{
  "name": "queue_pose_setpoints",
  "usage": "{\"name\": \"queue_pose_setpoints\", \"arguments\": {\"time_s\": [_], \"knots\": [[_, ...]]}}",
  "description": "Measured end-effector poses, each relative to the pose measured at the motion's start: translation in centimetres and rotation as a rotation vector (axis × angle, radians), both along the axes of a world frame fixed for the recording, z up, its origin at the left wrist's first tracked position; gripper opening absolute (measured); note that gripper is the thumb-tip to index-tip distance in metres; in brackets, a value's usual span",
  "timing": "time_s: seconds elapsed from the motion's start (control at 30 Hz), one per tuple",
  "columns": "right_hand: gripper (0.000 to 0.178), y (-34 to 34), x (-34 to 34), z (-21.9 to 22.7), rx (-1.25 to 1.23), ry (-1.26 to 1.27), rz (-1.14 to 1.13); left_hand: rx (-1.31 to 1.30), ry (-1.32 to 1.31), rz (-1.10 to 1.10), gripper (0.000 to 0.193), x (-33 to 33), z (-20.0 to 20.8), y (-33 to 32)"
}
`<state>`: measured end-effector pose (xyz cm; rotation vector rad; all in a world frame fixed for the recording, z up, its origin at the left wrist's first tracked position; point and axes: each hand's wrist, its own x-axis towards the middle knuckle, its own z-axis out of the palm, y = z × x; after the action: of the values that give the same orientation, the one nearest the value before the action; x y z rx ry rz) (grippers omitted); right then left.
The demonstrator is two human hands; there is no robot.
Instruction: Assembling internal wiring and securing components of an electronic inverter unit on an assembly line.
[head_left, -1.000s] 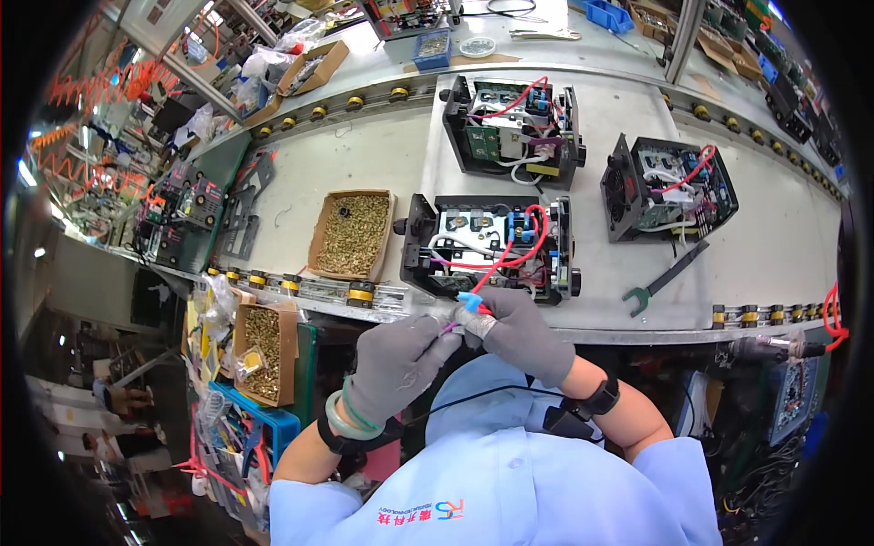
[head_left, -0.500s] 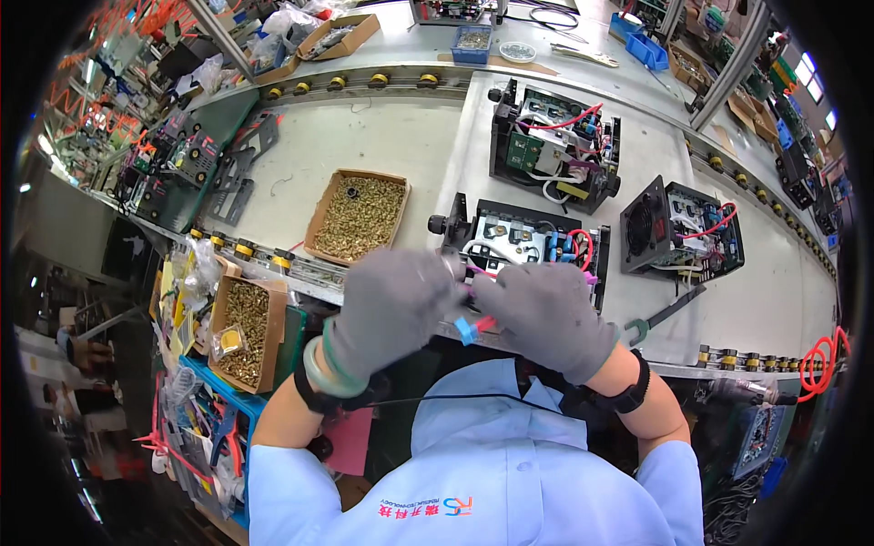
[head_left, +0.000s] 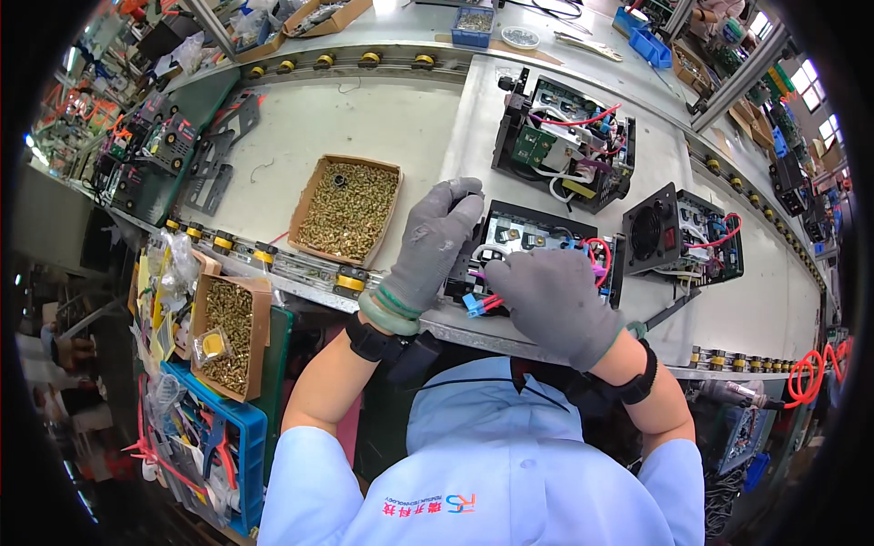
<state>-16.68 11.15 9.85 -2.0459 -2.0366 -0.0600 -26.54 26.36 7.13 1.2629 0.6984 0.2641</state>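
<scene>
A black-framed electronic unit (head_left: 537,227) with a bared circuit board, white and red wires lies close to me on the bench edge. My left hand (head_left: 435,244), in a grey glove, is closed over the left end panel of this unit and hides its knobs. In a matching glove, my right hand (head_left: 557,305) is curled over the near side of the unit, its fingertips among the wires. Whatever those fingers pinch is hidden. Red wires ending in a blue connector (head_left: 473,306) stick out between my hands, over the bench edge.
Two similar units stand behind (head_left: 569,141) and to the right (head_left: 683,235). A cardboard box of brass-coloured fasteners (head_left: 346,209) is on the bench at left; another such box (head_left: 228,337) sits lower, above a blue crate (head_left: 250,428). A dark-bladed tool (head_left: 672,309) lies at the right edge.
My left hand has moved away from the right hand, up and left onto the unit's end panel. The right hand stays low over the wires, and the blue connector has shifted slightly.
</scene>
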Motion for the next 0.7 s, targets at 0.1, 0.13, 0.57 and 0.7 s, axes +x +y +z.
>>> {"name": "queue_pose_setpoints", "arguments": {"time_s": [0.1,0.13,0.57,0.7], "knots": [[0.013,-0.2,0.3,0.8,-0.098,0.012,-0.022,0.009,-0.122,0.078,0.033,0.0,0.1,0.0],[0.013,-0.3,0.4,0.9,-0.180,0.002,-0.068,0.010,-0.112,0.064,0.033,0.0,-0.1,0.0],[0.013,1.1,1.3,-1.2,0.001,0.051,0.101,0.018,-0.139,0.190,0.026,0.7,-0.6,-0.7],[0.014,1.5,1.1,-1.1,0.026,0.045,0.117,0.030,-0.081,0.141,0.026,0.4,-1.2,-0.5]]}}
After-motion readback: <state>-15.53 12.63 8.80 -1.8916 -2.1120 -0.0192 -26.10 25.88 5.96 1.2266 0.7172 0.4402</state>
